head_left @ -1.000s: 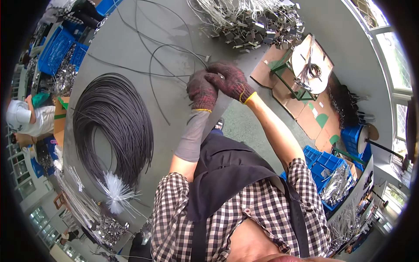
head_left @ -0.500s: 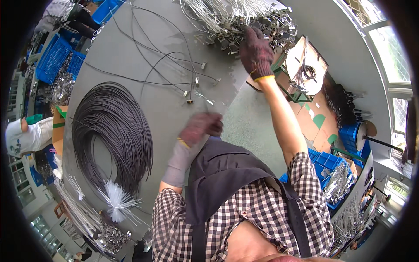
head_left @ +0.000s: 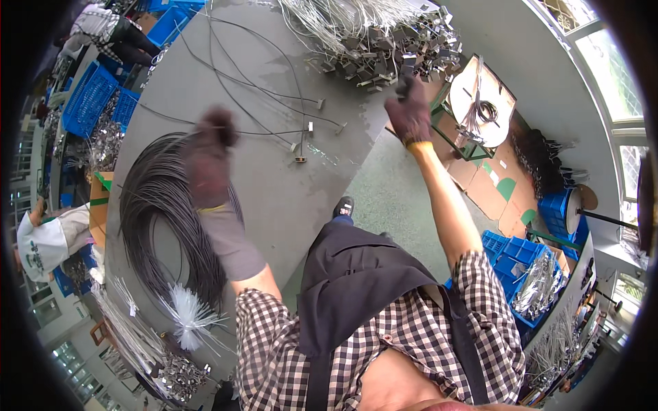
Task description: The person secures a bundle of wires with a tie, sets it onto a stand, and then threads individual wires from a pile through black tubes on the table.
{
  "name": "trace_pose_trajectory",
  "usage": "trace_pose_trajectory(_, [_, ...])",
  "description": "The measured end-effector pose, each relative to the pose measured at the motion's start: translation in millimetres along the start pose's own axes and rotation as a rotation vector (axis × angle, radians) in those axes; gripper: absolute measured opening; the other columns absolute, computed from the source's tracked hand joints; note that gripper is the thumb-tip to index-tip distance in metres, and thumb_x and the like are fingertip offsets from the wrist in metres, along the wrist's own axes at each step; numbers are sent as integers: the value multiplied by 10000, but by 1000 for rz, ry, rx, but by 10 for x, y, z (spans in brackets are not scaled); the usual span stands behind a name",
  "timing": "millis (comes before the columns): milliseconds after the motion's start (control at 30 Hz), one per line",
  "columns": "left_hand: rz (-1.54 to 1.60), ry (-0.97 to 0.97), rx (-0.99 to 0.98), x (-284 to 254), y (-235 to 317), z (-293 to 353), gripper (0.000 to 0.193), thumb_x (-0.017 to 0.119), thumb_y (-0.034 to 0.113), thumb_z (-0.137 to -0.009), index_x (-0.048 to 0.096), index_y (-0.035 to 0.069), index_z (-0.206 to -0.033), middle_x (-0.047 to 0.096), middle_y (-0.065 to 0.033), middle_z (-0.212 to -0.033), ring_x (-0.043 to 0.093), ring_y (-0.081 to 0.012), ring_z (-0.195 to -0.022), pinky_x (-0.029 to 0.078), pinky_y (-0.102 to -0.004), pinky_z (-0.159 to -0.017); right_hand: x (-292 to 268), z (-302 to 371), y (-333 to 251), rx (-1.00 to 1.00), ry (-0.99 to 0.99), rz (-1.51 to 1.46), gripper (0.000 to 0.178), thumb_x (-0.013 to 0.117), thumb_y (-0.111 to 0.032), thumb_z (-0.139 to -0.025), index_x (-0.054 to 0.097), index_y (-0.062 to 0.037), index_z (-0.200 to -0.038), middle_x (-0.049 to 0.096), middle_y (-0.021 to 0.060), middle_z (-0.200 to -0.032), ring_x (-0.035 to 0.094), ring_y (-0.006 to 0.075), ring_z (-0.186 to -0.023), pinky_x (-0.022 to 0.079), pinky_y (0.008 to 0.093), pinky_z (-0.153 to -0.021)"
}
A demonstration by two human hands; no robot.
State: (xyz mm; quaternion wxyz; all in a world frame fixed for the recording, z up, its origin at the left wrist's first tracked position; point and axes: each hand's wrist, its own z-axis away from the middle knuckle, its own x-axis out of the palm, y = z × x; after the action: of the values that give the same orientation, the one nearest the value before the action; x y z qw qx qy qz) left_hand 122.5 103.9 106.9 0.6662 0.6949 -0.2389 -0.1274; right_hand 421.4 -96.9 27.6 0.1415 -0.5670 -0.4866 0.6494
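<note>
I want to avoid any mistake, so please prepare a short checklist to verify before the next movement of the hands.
1. Gloves on both hands: ok.
2. Dark coil lying on the table: ok.
3. Left hand free of the coil: cannot tell; it is blurred and overlaps the coil in view.
4. Right hand holding nothing: cannot tell; its fingertips are dark against the pile of small blocky pieces.
5. Loose cables lying without crossing: not ok; several cross.
</note>
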Motion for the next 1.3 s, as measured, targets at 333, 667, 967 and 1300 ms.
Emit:
trace_pose_trajectory(333, [231, 7, -801, 662, -1671, 796, 372, 715, 366, -865, 625, 101, -1111, 610, -13, -761, 485, -90, -523, 332, -212, -409, -1205, 2800, 2141, 414, -789, 164, 343, 683, -242, -812, 690, -26, -1078, 720, 142, -988, 684, 188, -916, 523, 322, -872])
trace_pose_trajectory(667, [411, -240, -776, 2091, -1758, 969, 294, 650, 257, -915, 598, 45, -1113, 651, -88, -836, 649, -196, -626, 576, -333, -538, -938, 1218, 832, 230, -160, -413, 259, 507, -112, -964, 627, -14, -1173, 620, 28, -792, 485, 66, -589, 400, 214, -528])
trace_pose_trajectory(967, [562, -353, -803, 2764, -1842, 952, 229, 621, 176, -927, 589, 1, -1072, 649, -138, -876, 678, -259, -694, 607, -412, -617, -1666, 2978, 2114, 527, -572, -102, 251, 470, -148, -985, 653, -48, -1125, 669, 73, -733, 564, 98, -626, 470, 258, -601])
trace_pose_trajectory(1300, [629, -248, -546, 2217, -1649, 525, 310, 597, 231, -945, 545, 4, -1149, 660, -156, -920, 681, -297, -782, 600, -470, -721, -2120, 4345, 3047, 647, -586, -78, 225, 579, -137, -916, 667, -35, -1096, 708, 116, -897, 655, 189, -830, 516, 314, -757])
